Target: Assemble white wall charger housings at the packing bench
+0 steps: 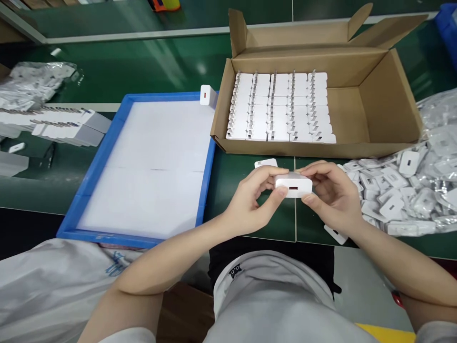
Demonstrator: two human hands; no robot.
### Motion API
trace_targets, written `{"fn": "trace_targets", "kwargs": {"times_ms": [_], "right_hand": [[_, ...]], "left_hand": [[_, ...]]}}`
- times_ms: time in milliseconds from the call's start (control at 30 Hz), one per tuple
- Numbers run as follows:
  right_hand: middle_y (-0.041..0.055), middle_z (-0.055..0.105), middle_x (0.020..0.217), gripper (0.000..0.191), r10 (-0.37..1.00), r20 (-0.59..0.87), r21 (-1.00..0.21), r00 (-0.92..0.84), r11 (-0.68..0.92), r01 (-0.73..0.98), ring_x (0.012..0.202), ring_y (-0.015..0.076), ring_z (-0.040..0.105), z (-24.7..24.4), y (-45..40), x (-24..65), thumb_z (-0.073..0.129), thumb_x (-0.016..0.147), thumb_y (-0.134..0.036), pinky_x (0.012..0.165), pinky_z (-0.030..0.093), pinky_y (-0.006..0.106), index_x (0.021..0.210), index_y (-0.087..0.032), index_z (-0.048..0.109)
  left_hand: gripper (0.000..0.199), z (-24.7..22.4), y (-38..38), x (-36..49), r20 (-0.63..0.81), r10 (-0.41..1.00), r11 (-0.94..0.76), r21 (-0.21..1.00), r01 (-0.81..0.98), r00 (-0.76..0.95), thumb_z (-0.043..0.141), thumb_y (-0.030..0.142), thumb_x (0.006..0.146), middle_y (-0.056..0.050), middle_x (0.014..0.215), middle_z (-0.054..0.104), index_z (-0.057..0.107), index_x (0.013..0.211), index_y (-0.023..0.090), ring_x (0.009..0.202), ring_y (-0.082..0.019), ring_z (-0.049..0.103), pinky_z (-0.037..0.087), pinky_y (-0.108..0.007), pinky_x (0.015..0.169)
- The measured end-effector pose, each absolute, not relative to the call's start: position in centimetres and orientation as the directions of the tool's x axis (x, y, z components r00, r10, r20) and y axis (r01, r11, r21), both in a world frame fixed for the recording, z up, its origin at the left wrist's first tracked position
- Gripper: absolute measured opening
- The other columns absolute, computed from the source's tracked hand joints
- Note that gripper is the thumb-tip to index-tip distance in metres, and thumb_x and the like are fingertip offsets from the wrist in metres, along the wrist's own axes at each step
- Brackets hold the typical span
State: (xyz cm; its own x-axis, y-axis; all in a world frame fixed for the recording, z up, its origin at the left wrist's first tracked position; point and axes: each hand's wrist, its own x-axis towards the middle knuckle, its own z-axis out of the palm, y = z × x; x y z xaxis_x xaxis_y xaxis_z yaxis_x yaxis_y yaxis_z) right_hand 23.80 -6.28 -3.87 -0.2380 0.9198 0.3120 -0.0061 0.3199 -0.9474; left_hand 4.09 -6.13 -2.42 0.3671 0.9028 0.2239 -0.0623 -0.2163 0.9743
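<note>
Both hands hold one white charger between them, its face with a dark red port turned toward me. My left hand pinches its left end with thumb and fingers. At its right end, the thumb and fingertips of my right hand grip it. Just behind my left fingers a flat white piece lies on the green table. Another flat white piece rests below my right hand at the table edge. Beyond the hands stands an open cardboard box with rows of white chargers in its left part.
A blue-framed white tray lies at the left, with a white charger at its top right corner. Many flat white pieces and plastic bags are heaped at the right. More white chargers sit at the far left.
</note>
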Motion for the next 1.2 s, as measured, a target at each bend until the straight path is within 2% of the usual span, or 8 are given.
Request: {"fn": "trace_targets", "kwargs": {"times_ms": [267, 567, 700, 833, 1033, 1200], "right_hand": [[0.0069, 0.057, 0.109, 0.031, 0.911, 0.337, -0.938, -0.236, 0.348, 0.003, 0.088, 0.0198, 0.059, -4.35, -6.30, 23.90, 0.074, 0.085, -0.035, 0.082, 0.056, 0.038, 0.112, -0.029, 0.061], [0.0080, 0.058, 0.108, 0.030, 0.917, 0.333, -0.936, -0.222, 0.350, 0.042, 0.096, 0.0236, 0.060, -4.07, -6.42, 23.93, 0.074, 0.085, -0.039, 0.080, 0.056, 0.040, 0.109, -0.029, 0.061], [0.0088, 0.058, 0.109, 0.030, 0.904, 0.363, -0.925, -0.228, 0.379, 0.033, 0.099, 0.0247, 0.061, -4.05, -6.39, 23.95, 0.074, 0.085, -0.033, 0.080, 0.056, 0.041, 0.112, -0.029, 0.061], [0.0091, 0.059, 0.110, 0.031, 0.896, 0.383, -0.919, -0.226, 0.394, 0.007, 0.098, 0.0250, 0.061, -4.01, -6.32, 23.95, 0.074, 0.085, -0.030, 0.079, 0.056, 0.040, 0.113, -0.028, 0.062], [0.0094, 0.061, 0.110, 0.031, 0.903, 0.366, -0.922, -0.226, 0.384, 0.043, 0.099, 0.0264, 0.061, -3.91, -6.43, 23.96, 0.074, 0.084, -0.036, 0.081, 0.057, 0.043, 0.112, -0.029, 0.062], [0.0094, 0.061, 0.110, 0.031, 0.896, 0.381, -0.917, -0.226, 0.398, 0.033, 0.099, 0.0260, 0.062, -3.93, -6.20, 24.01, 0.074, 0.085, -0.032, 0.081, 0.057, 0.043, 0.114, -0.029, 0.062]], "left_hand": [[0.024, -2.25, -6.04, 3.90, 0.223, 0.902, -0.220, 0.974, -0.052, 0.369, 0.057, 0.026, 0.095, -0.010, 0.107, 0.062, 0.060, 0.116, 0.015, 0.091, -0.013, 0.062, 0.054, -0.024, 0.082], [0.026, -2.23, -5.95, 4.08, 0.201, 0.906, -0.190, 0.980, -0.066, 0.373, 0.059, 0.030, 0.094, -0.009, 0.104, 0.060, 0.059, 0.115, 0.016, 0.090, -0.015, 0.062, 0.055, -0.027, 0.081], [0.026, -2.33, -5.95, 4.07, 0.213, 0.901, -0.197, 0.977, -0.083, 0.379, 0.059, 0.030, 0.093, -0.010, 0.103, 0.059, 0.059, 0.115, 0.015, 0.090, -0.015, 0.061, 0.055, -0.028, 0.081], [0.026, -2.37, -5.98, 4.06, 0.208, 0.900, -0.183, 0.978, -0.100, 0.384, 0.059, 0.029, 0.093, -0.010, 0.103, 0.058, 0.058, 0.116, 0.015, 0.088, -0.015, 0.061, 0.055, -0.029, 0.082], [0.026, -2.43, -6.09, 4.08, 0.195, 0.907, -0.166, 0.980, -0.109, 0.373, 0.060, 0.030, 0.092, -0.009, 0.102, 0.059, 0.059, 0.115, 0.016, 0.088, -0.016, 0.061, 0.054, -0.029, 0.082], [0.028, -2.38, -6.19, 4.03, 0.179, 0.910, -0.150, 0.983, -0.106, 0.375, 0.062, 0.031, 0.091, -0.009, 0.100, 0.059, 0.060, 0.115, 0.016, 0.086, -0.016, 0.061, 0.054, -0.028, 0.079]]}}
